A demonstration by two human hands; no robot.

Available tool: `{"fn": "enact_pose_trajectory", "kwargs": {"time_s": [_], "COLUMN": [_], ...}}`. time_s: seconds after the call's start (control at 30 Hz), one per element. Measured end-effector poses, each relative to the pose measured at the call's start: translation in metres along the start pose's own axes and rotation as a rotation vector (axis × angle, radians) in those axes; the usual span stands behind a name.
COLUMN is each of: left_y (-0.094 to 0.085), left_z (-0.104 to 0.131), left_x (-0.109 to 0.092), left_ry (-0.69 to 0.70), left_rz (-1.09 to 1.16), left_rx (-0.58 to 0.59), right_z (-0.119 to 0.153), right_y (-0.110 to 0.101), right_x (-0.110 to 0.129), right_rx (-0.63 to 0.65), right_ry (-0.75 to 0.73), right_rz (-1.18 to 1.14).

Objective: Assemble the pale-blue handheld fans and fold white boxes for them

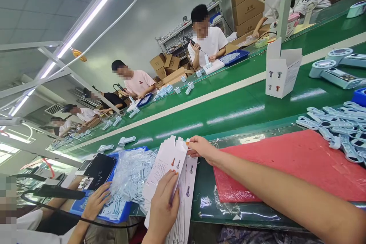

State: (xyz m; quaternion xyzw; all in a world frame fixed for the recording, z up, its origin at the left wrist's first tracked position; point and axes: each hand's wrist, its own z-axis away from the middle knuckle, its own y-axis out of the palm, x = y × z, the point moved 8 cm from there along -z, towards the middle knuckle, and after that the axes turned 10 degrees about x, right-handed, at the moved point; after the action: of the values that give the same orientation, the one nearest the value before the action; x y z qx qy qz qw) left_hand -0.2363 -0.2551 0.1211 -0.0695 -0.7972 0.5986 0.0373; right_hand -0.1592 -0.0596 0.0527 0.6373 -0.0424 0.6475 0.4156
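Note:
A flat, unfolded white carton (162,159) printed with small fan pictures lies tilted on top of a stack of similar flat cartons (188,190) at the table's near edge. My left hand (164,204) grips its lower part, fingers over the printed face. At the carton's upper right edge, my right hand (201,148) pinches it between thumb and fingers. Beyond, on the green belt, stands an opened-up white box (281,70) with its flaps raised.
A red sheet (286,164) lies under my right forearm, beside a pile of light-blue handheld parts (340,129). At left, a co-worker's hand (97,200) touches a blue tray (121,213) of pale-blue pieces. Handheld fans (334,70) lie at right. Several people work across the belt.

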Motion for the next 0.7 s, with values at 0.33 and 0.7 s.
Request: {"fn": "enact_pose_trajectory", "kwargs": {"time_s": [0.33, 0.7], "left_y": [-0.04, -0.014], "left_z": [-0.047, -0.171], "left_x": [-0.027, -0.121], "left_ry": [0.1, 0.428], "left_rz": [-0.021, 0.082], "left_rx": [-0.028, 0.204], "right_z": [0.112, 0.168], "right_y": [-0.019, -0.107], "right_x": [0.021, 0.027], "right_rx": [0.414, -0.097], "right_ry": [-0.112, -0.191], "right_rz": [-0.057, -0.055]}}
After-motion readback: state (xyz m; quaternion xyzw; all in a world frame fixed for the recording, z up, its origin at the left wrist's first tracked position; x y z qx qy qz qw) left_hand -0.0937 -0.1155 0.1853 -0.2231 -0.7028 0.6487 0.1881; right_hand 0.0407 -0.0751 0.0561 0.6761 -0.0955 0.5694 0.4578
